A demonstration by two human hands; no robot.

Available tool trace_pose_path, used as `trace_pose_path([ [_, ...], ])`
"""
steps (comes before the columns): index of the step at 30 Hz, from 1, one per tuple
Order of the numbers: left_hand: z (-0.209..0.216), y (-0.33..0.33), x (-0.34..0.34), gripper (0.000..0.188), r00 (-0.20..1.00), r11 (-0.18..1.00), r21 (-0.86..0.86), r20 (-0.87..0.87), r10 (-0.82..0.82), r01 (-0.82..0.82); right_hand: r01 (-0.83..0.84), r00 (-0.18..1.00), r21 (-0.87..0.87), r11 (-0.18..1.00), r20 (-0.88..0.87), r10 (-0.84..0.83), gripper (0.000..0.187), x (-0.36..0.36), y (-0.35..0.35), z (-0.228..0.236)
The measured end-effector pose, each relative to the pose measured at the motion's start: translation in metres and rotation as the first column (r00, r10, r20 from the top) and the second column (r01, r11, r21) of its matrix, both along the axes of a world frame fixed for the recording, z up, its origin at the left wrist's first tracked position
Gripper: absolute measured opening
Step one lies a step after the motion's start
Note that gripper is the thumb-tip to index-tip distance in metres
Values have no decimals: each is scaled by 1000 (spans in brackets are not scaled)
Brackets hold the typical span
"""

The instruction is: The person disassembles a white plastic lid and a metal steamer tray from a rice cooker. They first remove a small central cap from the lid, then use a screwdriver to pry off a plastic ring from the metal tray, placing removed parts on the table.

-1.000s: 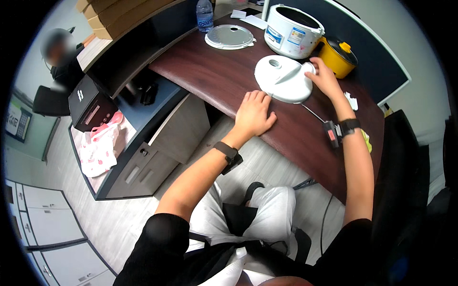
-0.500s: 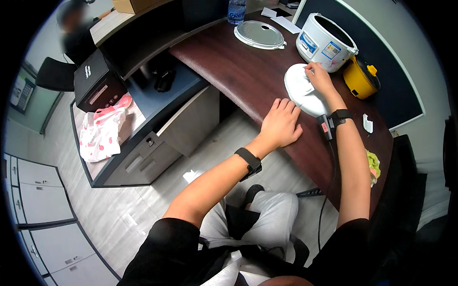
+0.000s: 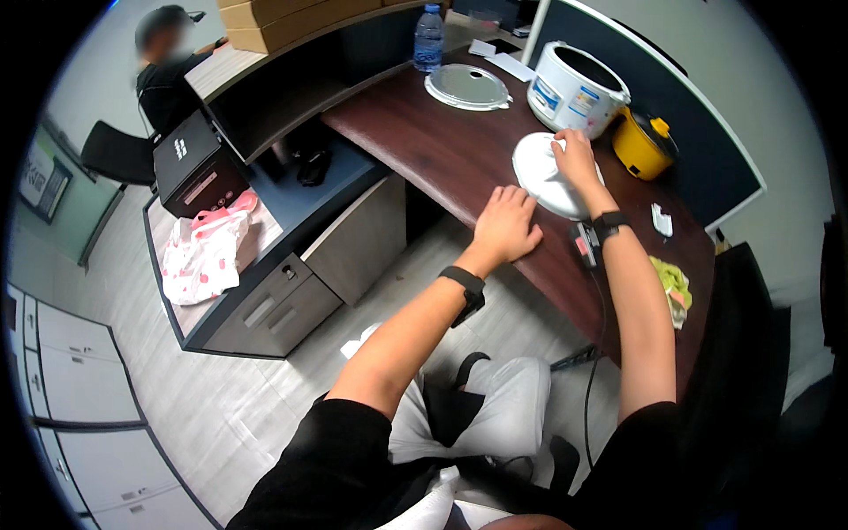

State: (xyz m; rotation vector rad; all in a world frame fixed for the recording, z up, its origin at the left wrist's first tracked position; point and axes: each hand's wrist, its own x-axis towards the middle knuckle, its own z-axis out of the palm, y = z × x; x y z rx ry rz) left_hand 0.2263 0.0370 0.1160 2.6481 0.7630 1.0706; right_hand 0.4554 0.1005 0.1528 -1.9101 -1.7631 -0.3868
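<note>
Dark wood curves across the desk (image 3: 424, 150) in front of us, with a grey floor below. We have our right hand (image 3: 576, 159) down on the white lid (image 3: 541, 172), fingers spread over its top; whether the grip is closed on anything we cannot tell. That lid lies flat near the desk's front edge, round, so no long axis to call, and its upper face looks at us. Our left hand (image 3: 505, 225) rests palm down on the desk just beside the lid, fingers apart, holding nothing.

Counting now: two lids, the white one and a silver lid (image 3: 468, 87) lying flat farther back. One white cooker (image 3: 576, 88) stands open-topped just behind the white lid, and one yellow pot (image 3: 642, 146) sits to its right. One water bottle (image 3: 428, 37) stands upright at the back. One black watch on each wrist. Off to the left, one black printer (image 3: 196, 163) and one pink bag (image 3: 208, 256) sit on a lower surface.
</note>
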Motion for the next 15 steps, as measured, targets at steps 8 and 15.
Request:
trace_pose_path([
  [8,-7,-10,-102,29,916,881,-252,94,-391,402,-224,948,-79,972,-251,198,7,-63,-283,29],
  [15,-140,-78,-358,60,755,495,-715,-635,-162,-494,-59,757,-807,588,-420,-500,36,-96,-492,-109],
])
